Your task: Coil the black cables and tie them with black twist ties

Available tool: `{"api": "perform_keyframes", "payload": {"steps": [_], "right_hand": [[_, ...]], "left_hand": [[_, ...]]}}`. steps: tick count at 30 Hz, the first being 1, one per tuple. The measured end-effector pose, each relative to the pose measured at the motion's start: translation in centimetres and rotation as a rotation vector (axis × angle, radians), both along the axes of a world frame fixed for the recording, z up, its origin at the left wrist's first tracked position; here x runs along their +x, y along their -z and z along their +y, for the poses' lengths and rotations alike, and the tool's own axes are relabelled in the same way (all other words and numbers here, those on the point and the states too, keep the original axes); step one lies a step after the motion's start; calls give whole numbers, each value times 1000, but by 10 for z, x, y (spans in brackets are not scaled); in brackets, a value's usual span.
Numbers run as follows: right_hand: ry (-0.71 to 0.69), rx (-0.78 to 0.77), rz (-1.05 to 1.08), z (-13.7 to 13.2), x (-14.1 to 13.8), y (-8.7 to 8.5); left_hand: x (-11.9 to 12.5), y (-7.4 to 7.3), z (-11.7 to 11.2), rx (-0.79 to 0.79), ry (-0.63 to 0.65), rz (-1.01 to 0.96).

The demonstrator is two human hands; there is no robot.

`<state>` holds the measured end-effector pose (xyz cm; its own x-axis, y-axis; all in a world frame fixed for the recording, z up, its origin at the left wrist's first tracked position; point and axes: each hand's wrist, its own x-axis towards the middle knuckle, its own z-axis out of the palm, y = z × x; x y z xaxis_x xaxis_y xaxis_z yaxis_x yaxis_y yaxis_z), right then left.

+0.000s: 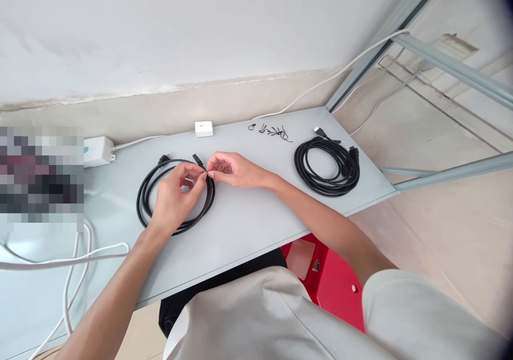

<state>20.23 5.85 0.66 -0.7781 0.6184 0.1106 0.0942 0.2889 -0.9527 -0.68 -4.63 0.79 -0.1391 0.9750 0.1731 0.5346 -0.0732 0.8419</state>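
Pinching fingertip to fingertip, left hand [174, 200] and right hand [234, 170] meet on the far rim of the coiled black cable [139, 202], which lies at the worktop's [248, 221] left — any tie between them is too small to see. Keeping the loops bunched seems wise.

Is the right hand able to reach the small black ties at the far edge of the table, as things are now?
Probably yes. The ties lie just beyond the right hand, with only bare table between them. But that hand pinches the left coil now, so its grip must open first.
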Motion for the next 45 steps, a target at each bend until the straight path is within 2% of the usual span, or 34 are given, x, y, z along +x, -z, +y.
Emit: {"api": "perform_keyframes", "payload": {"steps": [7,17,24,29,39,45], "right_hand": [[29,47,-12,-2,-1,-1],[63,97,59,-7,-2,-5],[54,-4,144,-9,-4,-3],[64,22,120,-8,-4,-3],[102,102,192,-3,-6,3],[151,158,216,1,-4,1]], "left_hand": [[2,-4,0,-27,24,20],[0,1,1,-46,37,-16],[1,-3,0,-28,27,-159],[2,-6,1,-33,32,-239],[0,0,2,31,67,-287],[0,-2,1,29,46,-254]]}}
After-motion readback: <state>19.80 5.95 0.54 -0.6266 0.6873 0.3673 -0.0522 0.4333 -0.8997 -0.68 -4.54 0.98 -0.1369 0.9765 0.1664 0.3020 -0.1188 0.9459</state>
